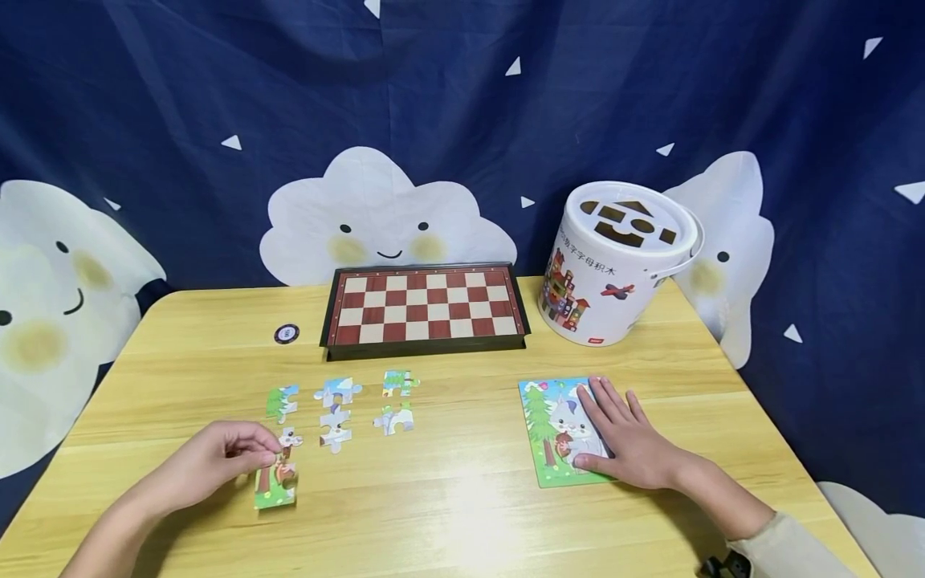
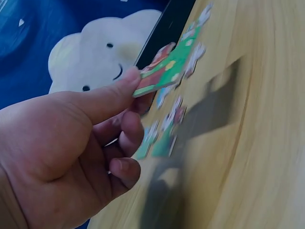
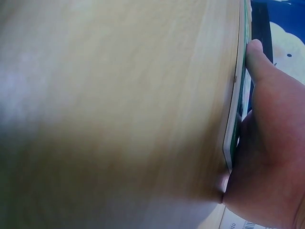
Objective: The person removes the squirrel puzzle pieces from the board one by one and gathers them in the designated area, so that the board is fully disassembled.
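My left hand (image 1: 209, 466) pinches a green puzzle piece (image 1: 275, 482) between thumb and forefinger, lifted at a tilt just above the table (image 1: 462, 498); in the left wrist view the thumb (image 2: 102, 98) presses on the piece's near edge. My right hand (image 1: 625, 441) lies flat, fingers straight, pressing on the puzzle board (image 1: 552, 433) at the table's right side; it covers the board's right half. Six loose pieces: one (image 1: 291, 438) just beside my left fingertips, the others (image 1: 336, 409) in two short rows beyond, near the table's middle. Behind them, a folded chessboard (image 1: 425, 309), a small round black token (image 1: 287, 334) left of it, white toy bucket (image 1: 614, 265) right. Blue cloud curtain (image 1: 390, 120) at back.
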Demonstrator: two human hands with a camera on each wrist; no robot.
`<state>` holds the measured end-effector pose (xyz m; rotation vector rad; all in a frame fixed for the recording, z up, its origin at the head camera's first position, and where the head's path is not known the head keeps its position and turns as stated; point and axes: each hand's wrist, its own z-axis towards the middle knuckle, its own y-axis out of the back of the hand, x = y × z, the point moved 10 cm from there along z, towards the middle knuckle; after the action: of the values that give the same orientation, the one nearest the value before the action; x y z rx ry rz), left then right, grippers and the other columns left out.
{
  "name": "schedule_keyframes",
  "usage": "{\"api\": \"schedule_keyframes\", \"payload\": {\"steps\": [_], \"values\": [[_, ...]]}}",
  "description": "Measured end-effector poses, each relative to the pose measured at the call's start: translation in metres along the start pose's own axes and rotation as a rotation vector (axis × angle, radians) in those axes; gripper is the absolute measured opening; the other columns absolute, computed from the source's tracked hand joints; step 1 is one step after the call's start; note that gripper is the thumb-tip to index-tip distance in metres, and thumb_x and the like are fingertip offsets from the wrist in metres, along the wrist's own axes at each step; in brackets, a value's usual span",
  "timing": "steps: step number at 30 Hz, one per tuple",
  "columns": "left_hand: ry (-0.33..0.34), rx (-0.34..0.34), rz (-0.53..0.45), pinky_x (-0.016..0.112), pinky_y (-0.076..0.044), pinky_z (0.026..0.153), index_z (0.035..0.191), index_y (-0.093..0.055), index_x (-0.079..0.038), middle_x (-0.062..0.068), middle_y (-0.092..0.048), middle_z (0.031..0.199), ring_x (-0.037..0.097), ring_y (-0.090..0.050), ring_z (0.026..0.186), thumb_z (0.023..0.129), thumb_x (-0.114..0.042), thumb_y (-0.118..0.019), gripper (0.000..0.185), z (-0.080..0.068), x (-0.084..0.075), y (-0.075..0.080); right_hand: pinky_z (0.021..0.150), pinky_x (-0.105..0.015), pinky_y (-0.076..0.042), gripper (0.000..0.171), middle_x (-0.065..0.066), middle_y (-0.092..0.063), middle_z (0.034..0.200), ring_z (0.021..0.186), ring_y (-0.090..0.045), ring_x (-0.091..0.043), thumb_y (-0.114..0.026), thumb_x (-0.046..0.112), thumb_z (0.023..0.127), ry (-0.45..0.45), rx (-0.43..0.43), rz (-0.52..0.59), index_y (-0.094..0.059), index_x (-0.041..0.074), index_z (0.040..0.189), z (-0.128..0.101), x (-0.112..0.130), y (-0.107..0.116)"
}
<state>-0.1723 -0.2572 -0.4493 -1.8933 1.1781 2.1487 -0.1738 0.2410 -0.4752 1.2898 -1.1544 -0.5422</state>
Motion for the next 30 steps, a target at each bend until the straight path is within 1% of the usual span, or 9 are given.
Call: {"api": "schedule_keyframes", "payload": {"steps": [4, 7, 13, 17, 21, 24, 30], "values": [[0.013, 0.056, -0.050, 0.030, -0.045, 0.054, 0.103, -0.070, -0.004, -0.001, -0.072, 0.086, 0.011, -0.061, 0.070, 0.099, 0.000, -0.061, 0.010, -0.009, 0.010, 0.001, 0.118, -0.067, 0.000, 0.100, -0.026, -0.005, 0.167, 0.153, 0.000, -0.045, -0.062, 0.060, 0.094, -0.002, 0.001, -0.001, -0.017, 0.000, 0.161, 0.000, 0.000, 0.000], [0.034, 0.088, -0.075, 0.030, -0.046, 0.056, 0.104, -0.069, -0.002, 0.001, -0.072, 0.084, 0.012, -0.062, 0.072, 0.100, 0.001, -0.060, 0.011, -0.013, 0.018, 0.001, 0.117, -0.068, 0.000, 0.100, -0.026, -0.005, 0.167, 0.153, 0.000, -0.045, -0.062, 0.060, 0.094, 0.000, -0.004, -0.004, -0.017, 0.000, 0.161, 0.000, 0.000, 0.001], [0.069, 0.111, -0.087, 0.025, -0.051, 0.067, 0.107, -0.069, 0.002, 0.002, -0.073, 0.084, 0.008, -0.067, 0.082, 0.101, -0.001, -0.059, 0.012, -0.016, 0.027, 0.000, 0.117, -0.068, -0.001, 0.100, -0.028, -0.006, 0.166, 0.153, -0.001, -0.046, -0.062, 0.059, 0.094, 0.012, -0.014, -0.004, -0.017, -0.001, 0.160, 0.000, 0.001, 0.001], [0.054, 0.104, -0.084, 0.024, -0.053, 0.070, 0.105, -0.069, 0.002, 0.002, -0.072, 0.083, 0.009, -0.068, 0.082, 0.100, 0.000, -0.060, 0.011, -0.017, 0.028, 0.000, 0.117, -0.068, -0.002, 0.100, -0.028, -0.005, 0.166, 0.153, -0.001, -0.046, -0.062, 0.059, 0.095, 0.013, -0.012, -0.006, -0.017, -0.001, 0.161, -0.001, 0.002, 0.002], [0.020, 0.078, -0.053, 0.025, -0.052, 0.065, 0.104, -0.070, -0.002, 0.001, -0.070, 0.078, 0.011, -0.066, 0.077, 0.099, 0.001, -0.061, 0.011, -0.017, 0.026, 0.000, 0.117, -0.069, -0.003, 0.099, -0.029, -0.007, 0.166, 0.153, -0.002, -0.046, -0.063, 0.058, 0.095, 0.018, -0.020, -0.006, -0.018, -0.001, 0.160, -0.002, 0.002, 0.003], [0.008, 0.048, -0.017, 0.026, -0.050, 0.061, 0.101, -0.071, -0.006, 0.000, -0.070, 0.079, 0.012, -0.063, 0.073, 0.097, 0.000, -0.064, 0.011, -0.016, 0.026, 0.001, 0.117, -0.069, -0.003, 0.099, -0.029, -0.007, 0.166, 0.153, -0.002, -0.046, -0.062, 0.059, 0.095, 0.017, -0.018, -0.005, -0.018, -0.001, 0.161, -0.002, 0.003, 0.004], [0.057, 0.003, 0.033, 0.024, -0.048, 0.060, 0.099, -0.073, -0.008, -0.004, -0.068, 0.085, 0.008, -0.056, 0.071, 0.095, -0.004, -0.068, 0.008, -0.016, 0.030, 0.005, 0.117, -0.069, -0.003, 0.099, -0.029, -0.007, 0.166, 0.153, -0.002, -0.046, -0.062, 0.059, 0.095, 0.015, -0.012, -0.009, -0.018, 0.000, 0.161, -0.002, 0.003, 0.004]]}}
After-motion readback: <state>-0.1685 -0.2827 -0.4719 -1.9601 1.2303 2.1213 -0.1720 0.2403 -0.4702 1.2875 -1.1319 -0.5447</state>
